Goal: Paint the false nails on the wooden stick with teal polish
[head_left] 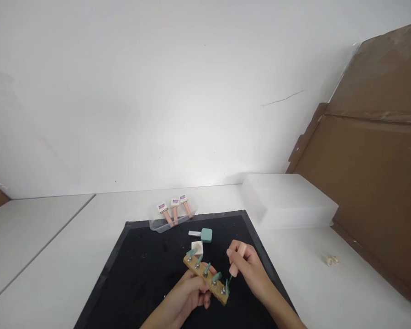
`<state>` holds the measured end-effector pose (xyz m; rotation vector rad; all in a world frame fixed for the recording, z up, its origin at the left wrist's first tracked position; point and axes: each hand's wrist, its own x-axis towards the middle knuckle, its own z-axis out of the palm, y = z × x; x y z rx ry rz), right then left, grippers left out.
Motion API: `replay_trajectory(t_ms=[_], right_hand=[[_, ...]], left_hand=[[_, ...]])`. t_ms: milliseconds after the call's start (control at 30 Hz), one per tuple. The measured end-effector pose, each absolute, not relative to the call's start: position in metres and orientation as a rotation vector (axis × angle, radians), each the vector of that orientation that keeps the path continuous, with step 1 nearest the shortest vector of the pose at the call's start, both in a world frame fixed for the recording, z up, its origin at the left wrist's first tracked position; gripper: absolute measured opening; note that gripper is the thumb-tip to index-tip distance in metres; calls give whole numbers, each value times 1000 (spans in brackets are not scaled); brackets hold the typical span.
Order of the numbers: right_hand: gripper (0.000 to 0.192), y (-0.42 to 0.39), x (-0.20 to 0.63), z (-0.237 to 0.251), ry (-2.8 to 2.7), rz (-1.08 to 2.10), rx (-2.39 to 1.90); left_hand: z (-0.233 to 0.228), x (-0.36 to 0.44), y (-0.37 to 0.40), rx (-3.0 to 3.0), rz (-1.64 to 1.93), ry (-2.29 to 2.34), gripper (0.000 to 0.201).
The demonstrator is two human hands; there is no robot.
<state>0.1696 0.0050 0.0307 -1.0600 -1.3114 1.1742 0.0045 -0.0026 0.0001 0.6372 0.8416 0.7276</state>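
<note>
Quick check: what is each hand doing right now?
Left hand: closed on the wooden bar, holding it up.
Right hand: closed on a screwdriver, tip at the bar's near end.

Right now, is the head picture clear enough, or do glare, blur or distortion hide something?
In the head view, a bright glare patch washes out the wall behind the table; the table edges bow from wide-angle distortion; the wooden bar with its green pegs, in the left hand, is slightly soft; the right hand holds a peach-handled tool whose tip is too small to resolve.
</note>
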Motion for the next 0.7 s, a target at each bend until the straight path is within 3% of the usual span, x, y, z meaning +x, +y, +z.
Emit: replay_trajectory(t_ms=[700], right_hand=[[36, 7, 170, 29, -1280, 1203, -1099]], left_hand=[[-3, 3, -4, 648, 731, 815, 25]])
